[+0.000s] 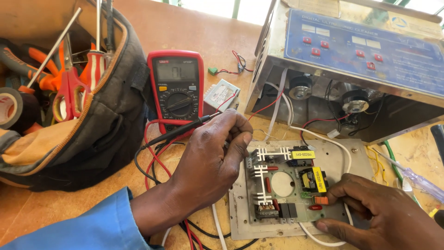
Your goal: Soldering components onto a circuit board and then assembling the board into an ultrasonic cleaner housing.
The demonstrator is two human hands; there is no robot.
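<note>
Head view. At the lower middle of the frame a green circuit board (pixel 282 185) lies flat on a grey metal plate (pixel 240 217), which rests on the wooden bench (pixel 185 28). The left hand (pixel 210 162) comes in from the lower left in a blue sleeve (pixel 88 227); its fingers (pixel 236 139) are curled and pressed together, pinching a black probe (pixel 185 128) whose shaft runs up and left toward the meter. The pinching fingertips sit at the board's upper left edge, touching or just above it; I cannot tell which. The right hand (pixel 384 213) lies at the lower right, fingers (pixel 342 185) loosely bent, their tips resting on the board's right edge beside a small orange coil (pixel 321 200); it grips nothing that shows.

Two yellow rectangular labels (pixel 303 154) sit on black parts at the board's upper right, one lying flat, the other upright on a small transformer. A red multimeter (pixel 178 88) with a grey screen and round dial stands at centre left, red and black leads (pixel 152 153) looping below it. Just right of it lies a small grey box (pixel 221 95) with a pale label. In the upper right a steel casing (pixel 333 92) stands propped up, open underneath, with a blue rectangular panel (pixel 365 51) carrying red square buttons. An open tool bag (pixel 92 125) fills the upper left, holding orange-handled scissors (pixel 67 88) and a roll of black tape (pixel 14 109).
</note>
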